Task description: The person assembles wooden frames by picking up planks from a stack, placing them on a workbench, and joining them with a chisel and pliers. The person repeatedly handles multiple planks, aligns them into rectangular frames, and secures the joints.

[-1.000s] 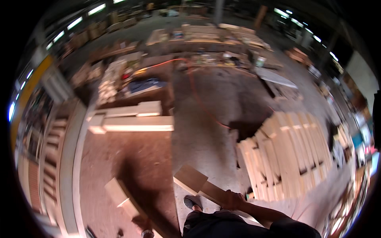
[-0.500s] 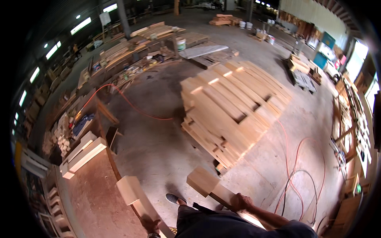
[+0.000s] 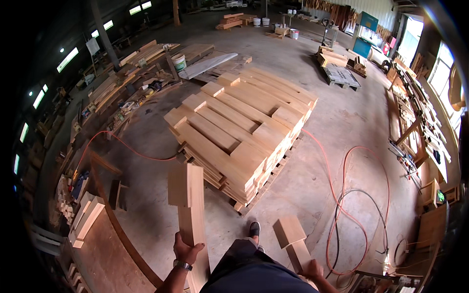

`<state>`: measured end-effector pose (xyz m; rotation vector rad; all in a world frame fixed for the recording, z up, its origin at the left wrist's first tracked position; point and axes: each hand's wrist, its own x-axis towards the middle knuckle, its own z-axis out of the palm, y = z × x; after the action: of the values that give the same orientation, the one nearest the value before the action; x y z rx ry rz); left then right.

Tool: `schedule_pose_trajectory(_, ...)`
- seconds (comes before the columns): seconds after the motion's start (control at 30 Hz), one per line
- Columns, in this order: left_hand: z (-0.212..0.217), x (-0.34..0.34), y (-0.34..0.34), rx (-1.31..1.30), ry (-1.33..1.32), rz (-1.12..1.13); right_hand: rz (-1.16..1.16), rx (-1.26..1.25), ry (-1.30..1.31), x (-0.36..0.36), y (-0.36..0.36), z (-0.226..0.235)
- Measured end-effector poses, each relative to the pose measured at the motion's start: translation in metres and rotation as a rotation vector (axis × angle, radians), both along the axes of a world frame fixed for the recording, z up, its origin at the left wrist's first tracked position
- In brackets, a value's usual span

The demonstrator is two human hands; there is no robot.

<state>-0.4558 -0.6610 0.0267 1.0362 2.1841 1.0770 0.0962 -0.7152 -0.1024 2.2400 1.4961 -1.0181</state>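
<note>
The left hand [image 3: 186, 250] is wrapped round a block-ended wooden beam [image 3: 191, 222], its thumb along one side; the beam stands out on the person's side of the notched timber stack [image 3: 234, 122], by its near left edge. The right hand [image 3: 313, 270] is closed on a second block-ended beam [image 3: 290, 233], nearer the person than the stack and right of its near corner. Left of the stack, a brown desk [image 3: 110, 259] carries pale timbers [image 3: 89, 218]; right of it, an orange hose [image 3: 349, 214] loops over the concrete floor [image 3: 305, 195].
</note>
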Motion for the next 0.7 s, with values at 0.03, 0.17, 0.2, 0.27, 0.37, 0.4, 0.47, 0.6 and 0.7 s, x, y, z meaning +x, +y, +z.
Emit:
schedule_pose_trajectory(0.03, 0.0, 0.006, 0.014, 0.028, -0.007, -0.035, -0.022, 0.012, -0.018, 0.005, 0.0, 0.001)
schedule_pose_trajectory(0.17, 0.015, 0.041, 0.09, 0.039, -0.066, -0.155, -0.303, -0.106, -0.082, 0.035, -0.007, -0.034)
schedule_pose_trajectory(0.2, 0.017, 0.05, 0.112, 0.028, -0.072, -0.204, -0.401, -0.1, -0.106, 0.042, -0.022, -0.045)
schedule_pose_trajectory(0.27, 0.029, 0.065, 0.142, 0.007, -0.031, -0.26, -0.499, -0.027, -0.09, 0.055, -0.034, -0.06)
schedule_pose_trajectory(0.37, 0.036, 0.081, 0.181, -0.035, -0.001, -0.322, -0.624, -0.034, -0.096, 0.055, -0.01, -0.043)
schedule_pose_trajectory(0.4, 0.036, 0.086, 0.191, -0.057, 0.003, -0.334, -0.648, -0.032, -0.091, 0.054, 0.004, -0.038)
schedule_pose_trajectory(0.47, 0.04, 0.095, 0.217, -0.085, 0.017, -0.368, -0.693, -0.013, -0.085, 0.054, 0.029, -0.03)
schedule_pose_trajectory(0.6, 0.045, 0.122, 0.258, -0.115, -0.022, -0.377, -0.756, 0.013, -0.072, 0.069, 0.07, -0.022)
schedule_pose_trajectory(0.7, 0.027, 0.141, 0.285, -0.086, 0.011, -0.369, -0.784, 0.022, -0.059, 0.088, 0.1, -0.026)
